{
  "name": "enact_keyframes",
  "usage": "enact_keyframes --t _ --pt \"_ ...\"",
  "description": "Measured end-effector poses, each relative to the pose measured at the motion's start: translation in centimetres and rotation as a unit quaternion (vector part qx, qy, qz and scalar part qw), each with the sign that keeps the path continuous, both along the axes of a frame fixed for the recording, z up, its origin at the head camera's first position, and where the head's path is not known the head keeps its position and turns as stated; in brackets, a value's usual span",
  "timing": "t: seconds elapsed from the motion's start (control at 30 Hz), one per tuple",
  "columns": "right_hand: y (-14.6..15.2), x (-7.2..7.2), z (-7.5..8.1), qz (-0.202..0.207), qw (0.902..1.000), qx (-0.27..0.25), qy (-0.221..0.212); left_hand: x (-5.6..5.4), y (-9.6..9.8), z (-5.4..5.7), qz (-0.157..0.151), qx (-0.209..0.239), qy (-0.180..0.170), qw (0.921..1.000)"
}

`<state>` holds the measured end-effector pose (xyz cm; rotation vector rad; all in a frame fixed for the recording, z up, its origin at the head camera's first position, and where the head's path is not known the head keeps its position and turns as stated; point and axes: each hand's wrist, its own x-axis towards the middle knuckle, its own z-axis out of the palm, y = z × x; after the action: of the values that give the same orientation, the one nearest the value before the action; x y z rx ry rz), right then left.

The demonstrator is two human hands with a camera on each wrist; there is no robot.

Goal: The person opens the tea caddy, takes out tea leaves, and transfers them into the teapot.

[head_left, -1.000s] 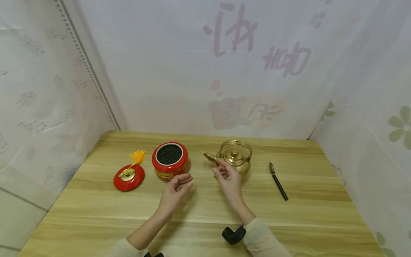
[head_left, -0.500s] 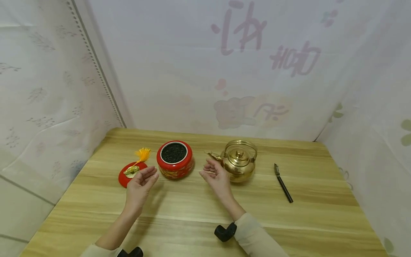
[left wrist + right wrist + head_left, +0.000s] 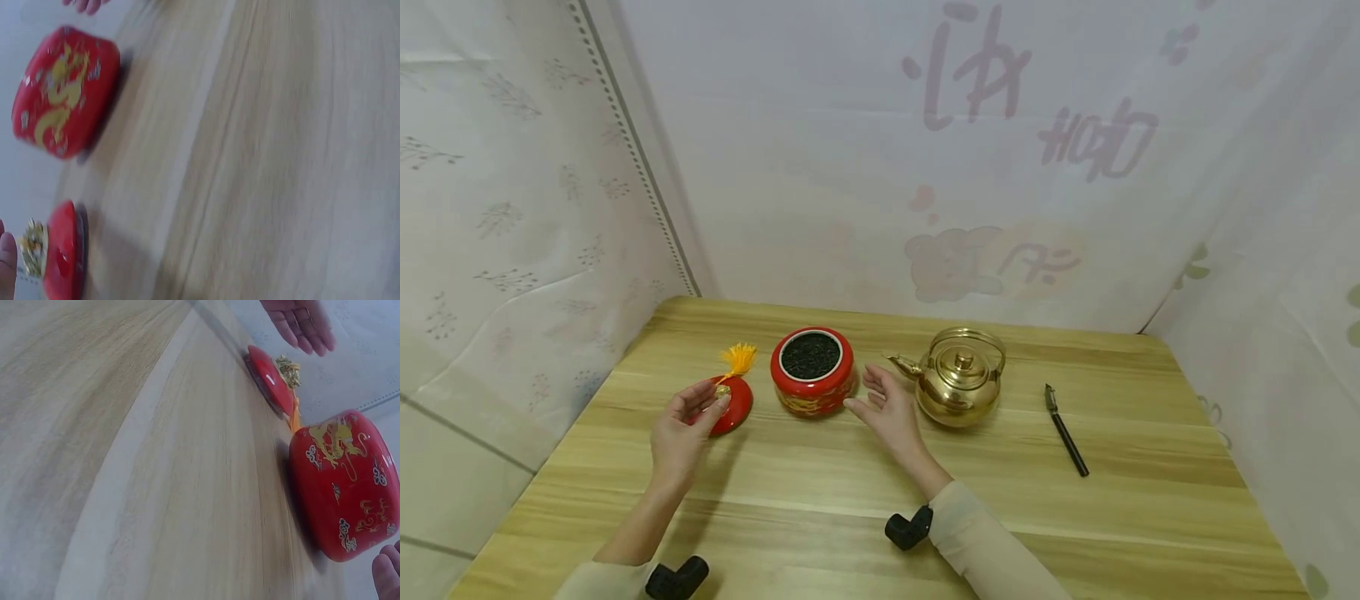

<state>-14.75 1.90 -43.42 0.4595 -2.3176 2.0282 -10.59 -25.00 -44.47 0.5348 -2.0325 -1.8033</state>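
Observation:
A red lid with a gold knob and a yellow tassel lies at the left of the table. Just above it hovers my left hand, fingers loosely bent around nothing; a gap between this hand and the lid shows in the right wrist view. The red jar, decorated with a gold dragon, stands upright and uncovered, filled with dark tea leaves. Beside the jar's right front, my right hand has its fingers spread and holds nothing.
A brass teapot stands right of my right hand, its spout pointing left and its handle raised. Farther right lies a slim black-handled tool with a metal tip. Printed cloth hangs behind the wooden table.
My left hand has moved left, from in front of the jar to over the lid. My right hand has shifted left, from the teapot toward the jar. The view has turned slightly.

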Motion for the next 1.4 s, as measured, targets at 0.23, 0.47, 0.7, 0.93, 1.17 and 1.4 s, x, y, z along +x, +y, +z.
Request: enact_keyframes --t 0.23,0.47,0.7,0.93,1.17,1.4 --pt "-0.6 -0.6 -0.1 -0.001 1.0000 0.007 -0.005 -0.5 -1.8 -1.0 0.012 -0.103 -0.017 0.9944" --pt "-1.4 -1.6 -1.4 0.015 0.9997 0.008 -0.017 -0.9 -3.2 -1.6 0.006 -0.160 -0.034 0.9865" --pt "-2.0 -3.5 -4.4 0.015 0.9992 0.036 -0.009 -1.3 -4.1 -1.9 -0.046 -0.197 -0.037 0.9787" --pt "-2.5 -4.1 -4.2 0.032 0.9991 0.027 0.004 -2.1 -4.6 -2.6 -0.080 -0.245 -0.029 0.9658" --pt "-2.8 -4.4 -4.3 0.031 0.9990 0.031 -0.006 -2.3 -4.5 -2.4 -0.083 -0.306 -0.041 0.9475" --pt "-2.9 -3.9 -2.9 0.043 0.9990 0.014 0.000 -2.6 -4.8 -2.6 -0.070 -0.346 -0.048 0.9345"
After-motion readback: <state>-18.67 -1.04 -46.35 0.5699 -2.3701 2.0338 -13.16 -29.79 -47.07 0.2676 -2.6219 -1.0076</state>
